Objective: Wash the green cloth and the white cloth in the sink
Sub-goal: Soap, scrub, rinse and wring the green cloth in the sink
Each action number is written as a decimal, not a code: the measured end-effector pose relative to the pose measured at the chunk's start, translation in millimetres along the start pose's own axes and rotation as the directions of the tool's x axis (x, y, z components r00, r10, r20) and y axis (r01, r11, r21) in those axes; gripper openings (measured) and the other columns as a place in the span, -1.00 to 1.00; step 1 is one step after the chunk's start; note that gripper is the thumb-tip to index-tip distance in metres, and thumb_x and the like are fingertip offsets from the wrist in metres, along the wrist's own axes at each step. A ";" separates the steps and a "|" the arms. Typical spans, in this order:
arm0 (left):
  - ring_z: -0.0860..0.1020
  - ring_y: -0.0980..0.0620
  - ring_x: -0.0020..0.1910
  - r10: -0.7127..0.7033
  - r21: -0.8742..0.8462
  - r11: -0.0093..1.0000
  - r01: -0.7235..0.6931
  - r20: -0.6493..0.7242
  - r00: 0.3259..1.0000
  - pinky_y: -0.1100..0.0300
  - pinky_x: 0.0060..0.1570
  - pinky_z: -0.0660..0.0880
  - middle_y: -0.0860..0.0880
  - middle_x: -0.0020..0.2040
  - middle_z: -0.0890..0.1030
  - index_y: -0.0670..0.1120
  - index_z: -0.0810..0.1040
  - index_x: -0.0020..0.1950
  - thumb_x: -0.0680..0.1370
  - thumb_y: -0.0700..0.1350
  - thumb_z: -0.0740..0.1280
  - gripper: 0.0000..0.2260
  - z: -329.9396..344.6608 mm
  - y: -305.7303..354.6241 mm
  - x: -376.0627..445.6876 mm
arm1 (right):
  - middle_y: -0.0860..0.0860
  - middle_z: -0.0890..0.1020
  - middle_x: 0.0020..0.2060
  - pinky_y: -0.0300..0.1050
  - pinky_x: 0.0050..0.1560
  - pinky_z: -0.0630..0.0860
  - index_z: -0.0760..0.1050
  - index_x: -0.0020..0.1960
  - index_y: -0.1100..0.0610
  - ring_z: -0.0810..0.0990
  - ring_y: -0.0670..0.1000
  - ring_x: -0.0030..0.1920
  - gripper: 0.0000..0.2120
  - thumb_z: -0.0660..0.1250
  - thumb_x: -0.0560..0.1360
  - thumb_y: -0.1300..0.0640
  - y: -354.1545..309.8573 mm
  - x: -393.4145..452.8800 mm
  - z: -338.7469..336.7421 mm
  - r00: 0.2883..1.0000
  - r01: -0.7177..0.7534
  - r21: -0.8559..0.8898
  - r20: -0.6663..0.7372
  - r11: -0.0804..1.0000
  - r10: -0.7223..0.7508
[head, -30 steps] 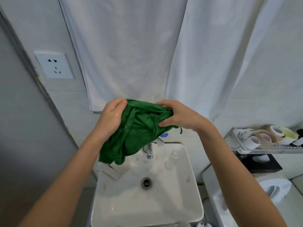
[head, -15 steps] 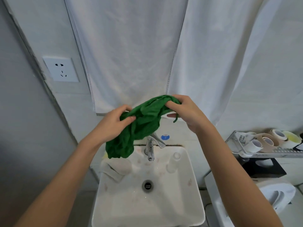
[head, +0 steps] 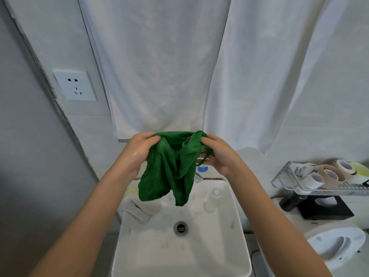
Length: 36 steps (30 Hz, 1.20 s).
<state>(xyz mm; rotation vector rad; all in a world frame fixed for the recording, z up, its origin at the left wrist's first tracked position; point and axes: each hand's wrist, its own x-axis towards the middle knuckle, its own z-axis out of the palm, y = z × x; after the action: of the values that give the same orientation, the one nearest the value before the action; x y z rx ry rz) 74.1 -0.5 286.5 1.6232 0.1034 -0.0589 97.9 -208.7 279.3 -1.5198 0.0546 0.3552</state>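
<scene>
1. left hand [head: 140,151] and right hand [head: 216,154]: both are level at the top edge of the green cloth [head: 171,168], fingers curled and clamped on bunched fabric; half a second ago the right hand was higher than the left and the cloth ran as a slanted rope between them.
2. green cloth: it now hangs opened out in loose folds from the two grips, above the back edge of the sink [head: 237,226], its lowest tip clear of the basin; earlier it was wrung into a tighter bundle.
3. white cloth [head: 139,208]: it lies crumpled at the back left corner of the sink, touched by neither hand, in the same place as before.
4. tap [head: 197,176]: mostly hidden behind the green cloth; no running water can be made out, and the drain [head: 180,228] stands uncovered.
5. reading: the change from twisted to spread suggests the green cloth is past its wringing and is being shaken open or checked; the white cloth appears yet to be washed.
6. surroundings: a white towel [head: 159,66] hangs on the wall behind, and a wire rack [head: 299,188] with tape rolls [head: 329,174] stands right of the sink.
</scene>
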 end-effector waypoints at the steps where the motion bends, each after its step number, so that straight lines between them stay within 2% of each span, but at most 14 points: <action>1: 0.63 0.00 -0.14 -0.039 -0.060 0.997 0.042 0.040 0.998 0.14 -0.09 0.53 -0.10 -0.13 0.69 -0.13 0.64 -0.03 0.60 -0.20 0.18 -0.77 0.0 1.0 0.7 | 0.06 0.65 -0.20 -0.06 -0.18 0.60 0.54 0.02 0.15 0.64 -0.01 -0.27 -0.86 0.29 0.57 0.09 2.1 0.3 0.8 0.999 -0.043 0.060 0.001 0.997 0.043; 2: 0.64 -0.01 -0.13 -0.062 -0.125 0.990 0.071 0.074 0.995 0.18 -0.12 0.55 -0.11 -0.10 0.69 -0.16 0.64 -0.01 0.60 -0.19 0.18 -0.77 -1.2 2.1 1.7 | 0.05 0.66 -0.18 -0.08 -0.16 0.60 0.58 0.00 0.14 0.64 -0.01 -0.24 -0.82 0.29 0.56 0.05 3.8 0.0 0.8 0.996 -0.087 0.110 0.003 0.990 0.087; 5: 0.64 -0.01 -0.10 -0.084 -0.321 0.939 0.120 0.125 0.989 0.20 -0.10 0.57 -0.13 -0.07 0.67 -0.21 0.61 0.03 0.61 -0.16 0.17 -0.76 -10.8 4.9 6.9 | 0.11 0.70 -0.05 -0.02 0.06 0.58 0.64 0.00 0.16 0.67 0.07 -0.07 -0.71 0.27 0.55 -0.03 9.3 0.5 -6.7 0.983 -0.181 0.243 0.026 0.953 0.180; 7: 0.64 0.02 -0.14 -0.102 -0.392 0.911 0.131 0.095 0.990 0.19 -0.11 0.57 -0.10 -0.11 0.68 -0.20 0.60 0.01 0.61 -0.15 0.16 -0.76 -20.7 6.1 11.1 | 0.15 0.69 -0.01 0.06 0.18 0.50 0.67 -0.05 0.16 0.64 0.14 -0.01 -0.66 0.26 0.53 -0.07 13.3 0.0 -16.6 0.971 -0.241 0.279 0.060 0.930 0.233; 10: 0.62 -0.01 -0.15 -0.074 -0.411 0.909 0.074 0.015 0.997 0.20 -0.13 0.58 -0.12 -0.12 0.65 -0.20 0.58 0.01 0.60 -0.16 0.18 -0.80 -35.3 7.8 17.1 | 0.14 0.69 -0.04 0.07 0.18 0.46 0.65 -0.02 0.16 0.63 0.14 -0.04 -0.69 0.24 0.54 -0.04 17.7 -0.1 -33.3 0.966 -0.257 0.231 0.053 0.938 0.252; 13: 0.59 0.03 -0.26 -0.025 -0.336 0.942 0.000 -0.070 0.997 0.28 -0.27 0.57 -0.11 -0.20 0.59 -0.17 0.55 -0.05 0.59 -0.20 0.22 -0.87 -43.3 10.7 19.2 | 0.15 0.69 -0.03 0.01 0.09 0.52 0.61 0.07 0.22 0.65 0.11 -0.06 -0.73 0.27 0.57 0.05 18.5 -1.5 -44.6 0.981 -0.190 0.053 -0.025 0.980 0.191; 16: 0.57 0.09 -0.32 0.022 -0.187 0.982 -0.040 -0.098 0.995 0.33 -0.35 0.52 -0.05 -0.26 0.57 -0.12 0.55 -0.11 0.58 -0.19 0.25 -0.88 -50.6 11.4 18.7 | 0.13 0.69 -0.13 -0.12 -0.08 0.58 0.59 -0.01 0.26 0.66 0.07 -0.11 -0.76 0.28 0.59 0.08 14.5 -2.1 -47.7 0.996 -0.025 -0.130 -0.087 0.991 0.014; 18: 0.58 0.10 -0.30 0.051 -0.112 0.992 -0.062 -0.096 0.994 0.33 -0.35 0.50 -0.02 -0.26 0.59 -0.10 0.54 -0.11 0.57 -0.22 0.25 -0.89 -57.1 10.0 18.0 | 0.10 0.68 -0.17 -0.16 -0.13 0.57 0.58 -0.04 0.22 0.65 0.04 -0.13 -0.79 0.26 0.60 0.09 5.8 -4.5 -47.1 0.991 0.070 -0.132 -0.106 0.989 -0.085; 20: 0.60 0.08 -0.29 0.047 -0.115 0.992 -0.057 -0.083 0.995 0.31 -0.33 0.53 -0.03 -0.26 0.62 -0.10 0.52 -0.11 0.56 -0.27 0.24 -0.88 -64.1 7.6 17.2 | 0.08 0.69 -0.15 -0.17 -0.09 0.58 0.58 -0.03 0.18 0.66 0.01 -0.11 -0.80 0.25 0.60 0.09 -4.5 -5.7 -49.5 0.983 0.129 -0.087 -0.119 0.988 -0.139; 23: 0.62 0.09 -0.30 0.016 -0.109 0.994 -0.025 -0.083 0.996 0.27 -0.31 0.58 0.00 -0.31 0.65 -0.10 0.49 -0.11 0.57 -0.29 0.23 -0.87 -69.3 3.4 15.8 | 0.06 0.70 -0.08 -0.13 -0.01 0.58 0.60 0.01 0.16 0.67 -0.01 -0.07 -0.76 0.20 0.62 0.07 -17.0 -5.0 -55.7 0.978 0.149 -0.114 -0.131 0.982 -0.163; 27: 0.61 0.05 -0.29 0.036 0.029 0.999 -0.032 -0.160 0.986 0.21 -0.32 0.56 -0.03 -0.27 0.64 -0.08 0.47 -0.10 0.58 -0.23 0.26 -0.91 -63.0 0.1 14.8 | 0.12 0.60 -0.09 0.00 -0.03 0.63 0.54 0.06 0.25 0.58 0.07 -0.08 -0.69 0.10 0.66 0.07 -21.2 0.5 -63.5 0.960 0.111 -0.464 -0.179 0.879 -0.216; 31: 0.59 0.00 -0.22 0.088 0.111 0.992 -0.067 -0.198 0.976 0.17 -0.28 0.48 -0.11 -0.16 0.59 -0.08 0.44 -0.08 0.60 -0.20 0.25 -0.93 -54.8 -1.1 16.1 | 0.20 0.58 0.02 0.19 0.14 0.54 0.48 0.11 0.25 0.58 0.18 0.02 -0.66 0.08 0.65 0.02 -15.3 1.3 -66.0 0.963 0.058 -0.624 -0.172 0.779 -0.208; 33: 0.59 -0.01 -0.23 0.108 0.140 0.987 -0.083 -0.176 0.978 0.19 -0.29 0.48 -0.12 -0.16 0.60 -0.09 0.44 -0.08 0.59 -0.19 0.26 -0.94 -51.5 -1.3 16.6 | 0.21 0.57 -0.05 0.16 0.13 0.56 0.47 0.08 0.28 0.58 0.14 -0.05 -0.67 0.10 0.66 0.03 -10.6 1.3 -62.8 0.964 0.086 -0.559 -0.162 0.824 -0.210; 36: 0.58 0.01 -0.25 0.109 0.142 0.986 -0.092 -0.119 0.987 0.21 -0.25 0.52 -0.11 -0.20 0.59 -0.15 0.46 -0.13 0.56 -0.20 0.30 -0.92 -46.2 -1.5 16.9 | 0.14 0.60 -0.11 -0.07 -0.07 0.62 0.49 0.02 0.28 0.61 0.02 -0.13 -0.74 0.15 0.65 0.08 -9.8 -1.6 -53.5 0.958 0.192 -0.382 -0.126 0.904 -0.257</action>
<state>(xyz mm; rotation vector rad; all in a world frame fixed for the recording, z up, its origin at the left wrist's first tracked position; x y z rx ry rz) 89.5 46.2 285.9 1.7661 0.1166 0.1168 108.8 -261.6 286.0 -1.9048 -0.0543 0.0427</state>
